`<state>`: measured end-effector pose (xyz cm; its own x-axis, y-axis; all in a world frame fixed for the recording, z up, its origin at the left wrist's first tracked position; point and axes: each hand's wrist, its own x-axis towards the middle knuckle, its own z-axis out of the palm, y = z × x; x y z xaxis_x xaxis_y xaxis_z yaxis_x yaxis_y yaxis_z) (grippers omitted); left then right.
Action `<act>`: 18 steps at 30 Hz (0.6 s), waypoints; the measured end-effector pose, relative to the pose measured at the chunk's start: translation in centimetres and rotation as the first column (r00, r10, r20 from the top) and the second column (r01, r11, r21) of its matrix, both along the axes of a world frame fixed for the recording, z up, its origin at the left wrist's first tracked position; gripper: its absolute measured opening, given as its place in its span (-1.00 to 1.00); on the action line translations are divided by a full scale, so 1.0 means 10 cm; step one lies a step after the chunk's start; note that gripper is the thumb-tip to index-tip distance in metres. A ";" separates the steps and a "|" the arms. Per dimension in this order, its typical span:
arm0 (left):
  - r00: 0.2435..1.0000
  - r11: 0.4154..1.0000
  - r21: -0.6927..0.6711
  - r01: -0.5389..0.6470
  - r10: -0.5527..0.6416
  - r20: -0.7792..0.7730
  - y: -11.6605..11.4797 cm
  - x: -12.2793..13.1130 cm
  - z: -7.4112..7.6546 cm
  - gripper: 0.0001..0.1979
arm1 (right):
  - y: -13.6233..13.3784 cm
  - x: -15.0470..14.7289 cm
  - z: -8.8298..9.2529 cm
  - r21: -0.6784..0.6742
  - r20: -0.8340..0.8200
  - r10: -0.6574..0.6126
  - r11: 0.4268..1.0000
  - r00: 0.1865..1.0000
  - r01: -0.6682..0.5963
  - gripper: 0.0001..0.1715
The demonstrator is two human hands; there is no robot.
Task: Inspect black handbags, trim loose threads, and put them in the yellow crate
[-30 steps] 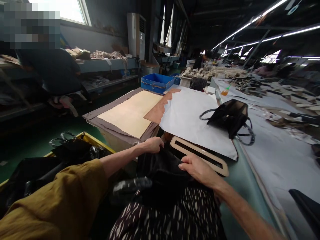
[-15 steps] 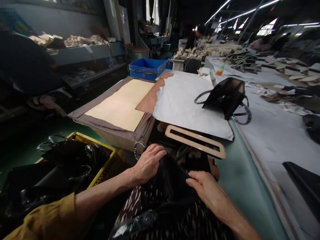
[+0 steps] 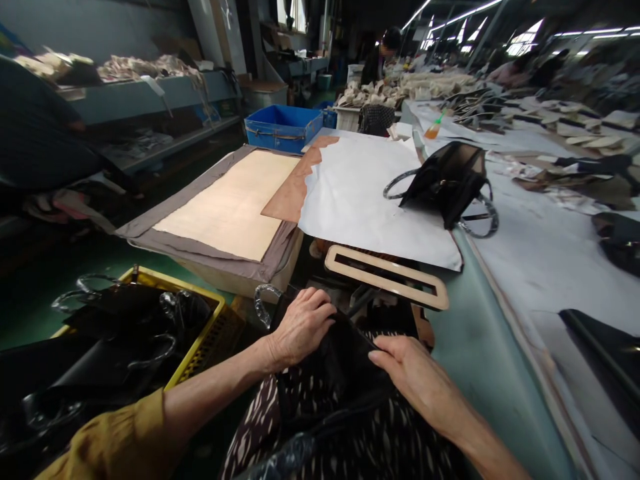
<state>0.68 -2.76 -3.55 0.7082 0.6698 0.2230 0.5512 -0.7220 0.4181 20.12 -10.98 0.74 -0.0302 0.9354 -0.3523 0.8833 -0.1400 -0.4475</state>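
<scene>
A black handbag (image 3: 345,363) rests on my lap, over patterned clothing. Fingers of my left hand (image 3: 303,327) are curled over its upper edge, near a plastic-wrapped handle (image 3: 265,303). On the other side, my right hand (image 3: 407,367) pinches the bag's edge between thumb and fingers. A second wrapped handle (image 3: 287,460) lies low in front of me. Just beyond the bag is a pale oblong frame (image 3: 387,277) with a long slot. Another black handbag (image 3: 443,183) with wrapped handles stands on the white sheet (image 3: 360,187).
A yellow crate (image 3: 220,310) of black bags is at lower left. Ahead stand a cream board (image 3: 225,200) on a cloth-covered bin and a blue tub (image 3: 285,127). The green table edge (image 3: 480,347) runs along my right. People are at far left and in the back.
The view has shifted slightly, so the surroundings sit a little further left and up. Both hands keep their hold on the bag, with the left fingers slightly more curled.
</scene>
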 end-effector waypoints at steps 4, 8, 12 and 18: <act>0.998 0.998 -0.018 0.067 -0.067 -0.016 0.02 0.00 -0.01 -0.84 | 0.00 0.01 0.00 -0.024 -0.010 0.000 1.000 1.000 0.000 -0.67; 0.991 0.990 -0.045 0.133 -0.133 -0.003 0.04 0.00 0.00 -0.81 | 0.00 0.03 0.00 -0.015 -0.013 0.015 1.000 1.000 -0.015 -0.66; 0.989 0.979 -0.139 0.150 -0.151 0.004 0.11 0.01 0.03 -0.79 | 0.01 0.03 0.03 -0.024 -0.018 0.031 0.999 0.999 -0.032 -0.66; 0.999 0.987 -0.160 0.026 -0.030 -0.017 0.18 0.07 -0.01 -0.83 | 0.03 0.04 0.05 -0.037 -0.015 0.019 0.999 1.000 -0.020 -0.65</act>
<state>1.40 -0.98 -3.64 0.7304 0.6756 0.1007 0.5408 -0.6620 0.5190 20.48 -10.69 1.21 -0.0538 0.9209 -0.3860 0.8792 -0.1396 -0.4555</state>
